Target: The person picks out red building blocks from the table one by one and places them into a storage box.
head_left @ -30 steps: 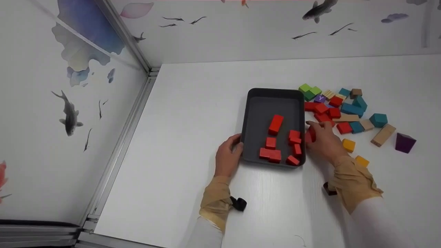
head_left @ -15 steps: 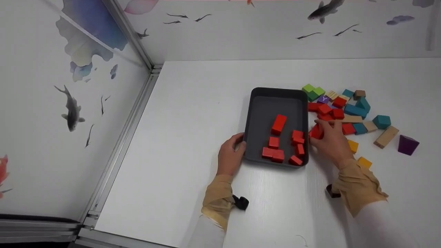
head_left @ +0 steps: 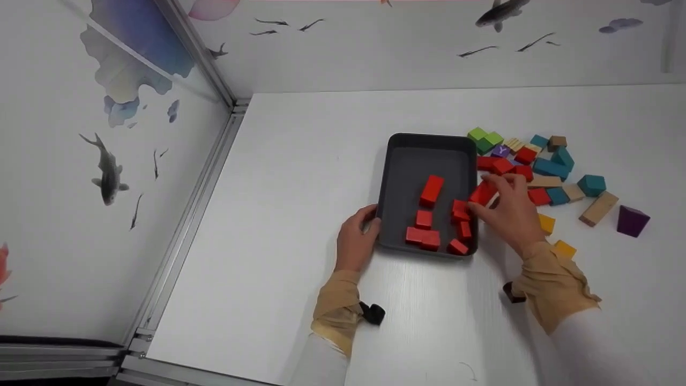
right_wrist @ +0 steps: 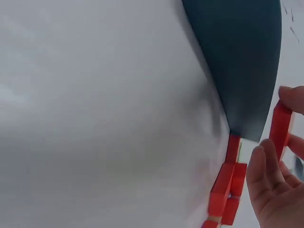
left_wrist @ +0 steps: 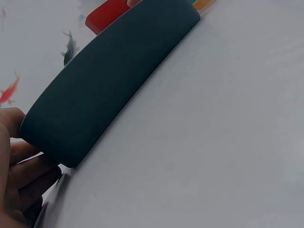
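Note:
A dark grey rectangular tray (head_left: pixel 405 171) lies on the white table with several red blocks (head_left: pixel 424 219) inside, mostly in its near half. My left hand (head_left: pixel 358 241) grips the tray's left side near the front corner. In the left wrist view, fingers (left_wrist: pixel 35 178) sit against the tray's outer wall (left_wrist: pixel 109 80). Between thumb and fingers, my right hand (head_left: pixel 512 214) pinches a red block (head_left: pixel 483 192) at the tray's right rim. The right wrist view shows this held block (right_wrist: pixel 281 128) raised off the table, beside the tray wall (right_wrist: pixel 237 61).
Right of the tray lies a loose spread of blocks: green (head_left: pixel 478 134), red (head_left: pixel 502 165), teal (head_left: pixel 551 168), plain wood (head_left: pixel 598 209) and yellow (head_left: pixel 565 249). A purple block (head_left: pixel 633 221) stands farthest right. Printed wall panels (head_left: pixel 348 59) border the table's back and left.
My right hand has picked up the red block beside the tray and raised it to the right rim. The left hand and tray stay in place.

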The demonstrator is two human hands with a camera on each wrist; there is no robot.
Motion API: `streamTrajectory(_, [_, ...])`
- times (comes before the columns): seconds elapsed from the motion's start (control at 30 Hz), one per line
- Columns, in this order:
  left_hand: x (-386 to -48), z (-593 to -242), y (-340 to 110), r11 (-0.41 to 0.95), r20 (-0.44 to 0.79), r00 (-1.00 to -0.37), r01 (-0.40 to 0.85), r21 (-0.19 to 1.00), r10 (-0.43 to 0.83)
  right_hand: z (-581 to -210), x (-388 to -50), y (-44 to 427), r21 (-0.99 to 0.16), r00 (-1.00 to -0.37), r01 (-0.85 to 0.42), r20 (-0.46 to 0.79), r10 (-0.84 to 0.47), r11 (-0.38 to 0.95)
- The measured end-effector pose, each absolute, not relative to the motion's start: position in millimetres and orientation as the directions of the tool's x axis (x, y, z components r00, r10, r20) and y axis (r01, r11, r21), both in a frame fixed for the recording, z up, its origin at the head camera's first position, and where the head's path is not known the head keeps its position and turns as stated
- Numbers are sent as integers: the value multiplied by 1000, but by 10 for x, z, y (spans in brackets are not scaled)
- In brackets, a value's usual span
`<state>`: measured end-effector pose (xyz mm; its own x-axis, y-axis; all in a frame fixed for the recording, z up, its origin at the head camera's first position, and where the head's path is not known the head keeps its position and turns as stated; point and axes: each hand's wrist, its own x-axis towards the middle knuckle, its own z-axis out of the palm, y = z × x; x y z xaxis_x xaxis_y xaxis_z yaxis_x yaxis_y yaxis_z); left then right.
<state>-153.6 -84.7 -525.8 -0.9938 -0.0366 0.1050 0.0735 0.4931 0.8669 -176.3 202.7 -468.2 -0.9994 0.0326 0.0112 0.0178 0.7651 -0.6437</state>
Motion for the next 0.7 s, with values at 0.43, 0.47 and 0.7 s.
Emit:
streamTrajectory(0.43, [-1539, -5260, -843, 480, 99, -994, 66, 875, -45, -4693, -1830, 1773, -582, -991, -104, -7, -133, 806])
streamTrajectory(0.47, [-1538, -5256, -842, 478, 98, -994, 65, 876, -44, -4698, -1834, 1767, -577, -990, -109, -6, -137, 810])
streamTrajectory(0.7, [-1536, -5238, -855, 512, 95, -994, 56, 857, -50, -4726, -1862, 1717, -531, -984, -150, -3, -178, 834])
